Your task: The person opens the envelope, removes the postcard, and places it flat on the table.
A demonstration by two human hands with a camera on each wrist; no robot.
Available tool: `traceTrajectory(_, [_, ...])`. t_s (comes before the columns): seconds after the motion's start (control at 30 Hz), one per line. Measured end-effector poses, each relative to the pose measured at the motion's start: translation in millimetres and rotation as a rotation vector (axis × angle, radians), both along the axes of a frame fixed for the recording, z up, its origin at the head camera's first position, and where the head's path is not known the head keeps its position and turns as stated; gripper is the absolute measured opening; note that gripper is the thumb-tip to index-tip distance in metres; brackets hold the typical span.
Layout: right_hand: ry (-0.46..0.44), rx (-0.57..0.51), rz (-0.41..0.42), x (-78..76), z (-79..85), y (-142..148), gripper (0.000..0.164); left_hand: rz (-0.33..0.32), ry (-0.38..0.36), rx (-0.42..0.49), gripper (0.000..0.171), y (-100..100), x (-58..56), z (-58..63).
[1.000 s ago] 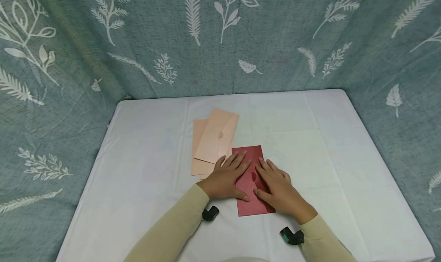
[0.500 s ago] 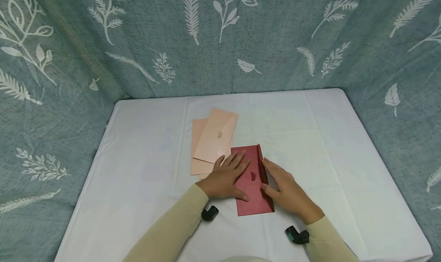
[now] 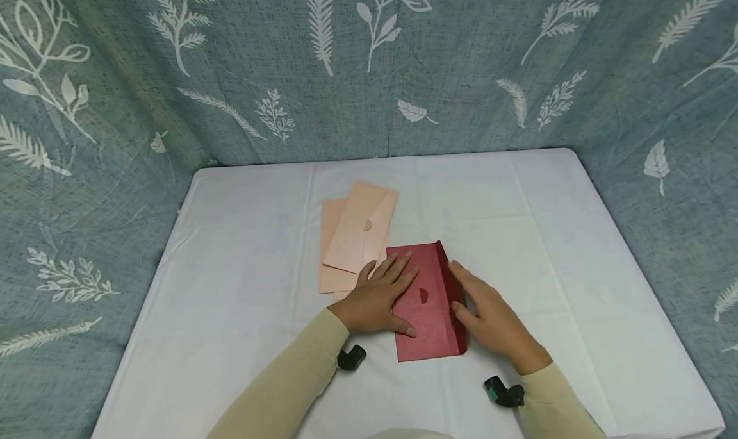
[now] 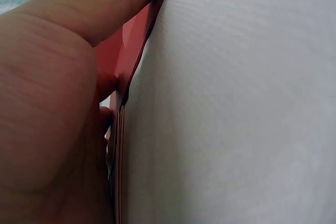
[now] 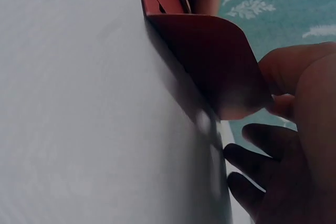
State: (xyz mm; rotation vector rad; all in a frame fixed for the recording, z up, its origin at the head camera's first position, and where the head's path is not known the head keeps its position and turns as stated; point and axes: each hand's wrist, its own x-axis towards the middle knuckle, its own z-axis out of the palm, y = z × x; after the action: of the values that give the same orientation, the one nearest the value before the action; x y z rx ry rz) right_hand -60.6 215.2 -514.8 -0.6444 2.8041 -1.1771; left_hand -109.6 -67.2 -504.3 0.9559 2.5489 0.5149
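A red envelope (image 3: pixel 421 343) lies on the white-covered table, with its long right flap (image 3: pixel 451 285) raised and a dark half-round mark near the middle of its body. My left hand (image 3: pixel 380 295) is spread over the envelope's left side, pressing down with fingers apart. At the flap's outer edge, my right hand (image 3: pixel 492 314) holds it by thumb and forefinger. The right wrist view shows the flap (image 5: pixel 210 59) standing up from the table, its outer corner at the thumb and forefinger; the other fingers curl loosely below.
Several peach envelopes (image 3: pixel 360 234) lie in an uneven stack just behind and left of the red one, partly under my left hand. Black wrist devices (image 3: pixel 352 357) hang by both sleeves. A green leaf-patterned curtain (image 3: pixel 346 106) surrounds the white table (image 3: pixel 242 266).
The flap lay flat a second ago under my right fingers. It has lifted and swung rightward as my right hand moved right. My left hand has stayed in place.
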Motion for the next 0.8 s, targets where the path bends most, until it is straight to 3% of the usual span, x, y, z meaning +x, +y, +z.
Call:
traceTrajectory(0.53, [0.024,0.070,-0.067,-0.3,-3.8,6.5,0.065,0.004,0.002,-0.018,0.122,0.8,0.2,-1.5])
traceTrajectory(0.8, [0.009,0.168,-0.059,-0.8,-6.4,5.8,0.059,0.029,-0.005,0.004,0.122,1.5,0.8,-2.5])
